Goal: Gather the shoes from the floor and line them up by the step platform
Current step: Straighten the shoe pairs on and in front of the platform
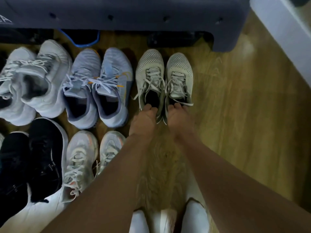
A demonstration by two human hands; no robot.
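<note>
The left hand (143,120) grips the heel of one mesh shoe (149,71), the right hand (179,118) the heel of its mate (179,71). Both point toes at the platform (134,12) near its right end, beside the blue pair (114,73).

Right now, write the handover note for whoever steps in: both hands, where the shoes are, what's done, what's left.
Left hand: grip on the heel of the left beige shoe.
Right hand: grip on the heel of the right beige shoe.
Both shoes are side by side, toes toward the step platform.
Done: white pair and blue pair lined up beside them.
Left: release; black pair and white-orange pair lie in a nearer row, likely still to move up.
</note>
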